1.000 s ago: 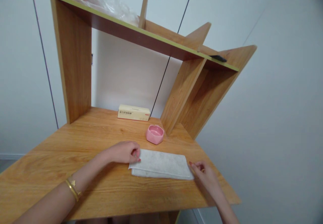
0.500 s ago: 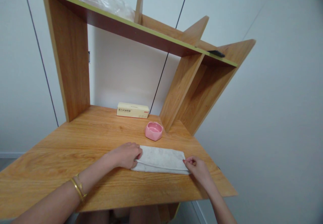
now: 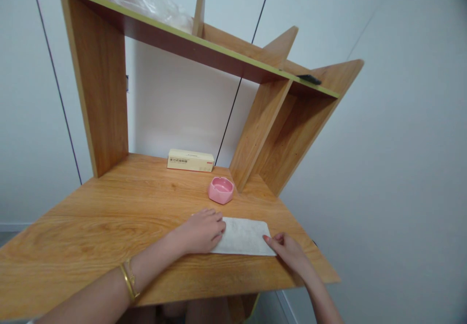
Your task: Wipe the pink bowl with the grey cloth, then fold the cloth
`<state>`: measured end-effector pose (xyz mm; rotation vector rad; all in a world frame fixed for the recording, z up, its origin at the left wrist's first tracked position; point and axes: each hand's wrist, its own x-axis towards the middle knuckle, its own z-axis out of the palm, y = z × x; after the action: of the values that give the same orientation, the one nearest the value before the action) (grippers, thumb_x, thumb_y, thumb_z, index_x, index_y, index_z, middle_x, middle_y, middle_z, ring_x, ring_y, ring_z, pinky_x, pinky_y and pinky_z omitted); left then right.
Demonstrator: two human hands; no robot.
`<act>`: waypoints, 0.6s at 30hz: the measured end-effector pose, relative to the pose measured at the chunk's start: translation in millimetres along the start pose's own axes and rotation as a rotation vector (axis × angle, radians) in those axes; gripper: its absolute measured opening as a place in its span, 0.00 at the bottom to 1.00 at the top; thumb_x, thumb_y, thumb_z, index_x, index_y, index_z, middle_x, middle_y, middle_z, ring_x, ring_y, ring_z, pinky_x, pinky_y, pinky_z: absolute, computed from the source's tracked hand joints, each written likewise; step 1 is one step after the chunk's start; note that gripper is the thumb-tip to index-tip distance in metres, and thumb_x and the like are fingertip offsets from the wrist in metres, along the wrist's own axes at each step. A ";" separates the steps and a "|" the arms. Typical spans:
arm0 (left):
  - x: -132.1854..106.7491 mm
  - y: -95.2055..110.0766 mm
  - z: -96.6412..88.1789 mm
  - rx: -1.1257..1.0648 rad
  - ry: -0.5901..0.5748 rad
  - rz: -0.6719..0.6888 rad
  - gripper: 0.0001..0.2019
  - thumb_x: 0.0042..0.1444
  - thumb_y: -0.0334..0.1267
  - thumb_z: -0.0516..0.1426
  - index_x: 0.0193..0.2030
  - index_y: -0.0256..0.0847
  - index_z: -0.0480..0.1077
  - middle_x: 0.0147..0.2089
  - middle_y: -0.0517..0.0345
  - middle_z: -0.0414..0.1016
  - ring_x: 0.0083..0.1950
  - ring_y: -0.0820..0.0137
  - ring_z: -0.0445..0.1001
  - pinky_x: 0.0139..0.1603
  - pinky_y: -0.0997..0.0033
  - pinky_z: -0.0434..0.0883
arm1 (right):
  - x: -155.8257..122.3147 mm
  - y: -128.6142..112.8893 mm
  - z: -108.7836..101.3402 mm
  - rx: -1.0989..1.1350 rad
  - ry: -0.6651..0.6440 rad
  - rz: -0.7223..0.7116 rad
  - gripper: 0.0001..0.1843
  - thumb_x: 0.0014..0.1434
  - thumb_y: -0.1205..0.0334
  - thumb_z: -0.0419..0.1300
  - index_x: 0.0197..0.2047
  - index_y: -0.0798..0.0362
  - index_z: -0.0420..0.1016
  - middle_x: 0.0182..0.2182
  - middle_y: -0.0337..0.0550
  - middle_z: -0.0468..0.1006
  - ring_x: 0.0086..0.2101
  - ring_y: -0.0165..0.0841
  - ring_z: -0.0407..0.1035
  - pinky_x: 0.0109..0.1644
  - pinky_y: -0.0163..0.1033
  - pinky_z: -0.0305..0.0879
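A pale grey-white folded cloth [image 3: 245, 236] lies on the desk as a long flat strip. My left hand [image 3: 205, 230] rests palm down over its left end, fingers lying across the top and covering that end. At the right edge is my right hand [image 3: 282, 246], with the thumb on top of the cloth and the other fingers curled at its edge in a pinch. Just beyond the cloth stands a pink faceted bowl [image 3: 221, 191].
A long cream box [image 3: 190, 161] with printed characters stands at the back of the wooden desk [image 3: 109, 236]. Above runs a shelf [image 3: 219, 46] holding a clear plastic bag [image 3: 153, 9] and a dark flat object [image 3: 309, 79]. An upright panel [image 3: 260, 134] rises at right.
My left hand has slid right, from holding the cloth's left end to lying over its top. The cloth's near fold now lies flat. My right hand stays at the right edge.
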<state>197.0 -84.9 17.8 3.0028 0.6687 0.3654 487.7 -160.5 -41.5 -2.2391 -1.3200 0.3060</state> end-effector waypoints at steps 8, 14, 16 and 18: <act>18.1 1.9 33.1 -0.095 -0.069 0.022 0.15 0.52 0.36 0.51 0.48 0.46 0.66 0.47 0.52 0.67 0.47 0.62 0.66 0.47 0.61 0.63 | 7.1 -16.4 -4.3 0.173 -0.001 -0.025 0.06 0.42 0.60 0.54 0.22 0.51 0.59 0.18 0.36 0.65 0.22 0.30 0.62 0.26 0.33 0.55; 14.7 -39.8 32.9 -0.323 0.071 -0.137 0.14 0.51 0.35 0.50 0.45 0.41 0.67 0.47 0.54 0.71 0.48 0.66 0.67 0.50 0.67 0.63 | -9.1 -102.5 -9.8 0.198 0.105 -0.225 0.07 0.44 0.60 0.54 0.28 0.50 0.58 0.19 0.33 0.66 0.23 0.30 0.63 0.27 0.33 0.54; 10.8 -60.0 33.3 -0.380 0.124 -0.247 0.13 0.49 0.31 0.50 0.42 0.38 0.69 0.44 0.53 0.73 0.45 0.67 0.69 0.48 0.68 0.64 | -22.5 -139.2 4.9 0.131 0.094 -0.306 0.07 0.46 0.62 0.54 0.31 0.50 0.60 0.22 0.34 0.68 0.25 0.31 0.64 0.28 0.33 0.53; 5.4 -78.3 34.5 -0.425 0.183 -0.335 0.13 0.48 0.30 0.49 0.39 0.37 0.69 0.41 0.53 0.74 0.43 0.68 0.70 0.45 0.69 0.65 | -38.0 -170.1 25.3 0.058 0.030 -0.367 0.09 0.48 0.62 0.55 0.35 0.50 0.63 0.24 0.36 0.70 0.25 0.31 0.65 0.28 0.33 0.53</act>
<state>177.6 -11.4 -21.8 2.4251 0.9510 0.6690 330.7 -118.8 26.3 -1.8982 -1.6462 0.1736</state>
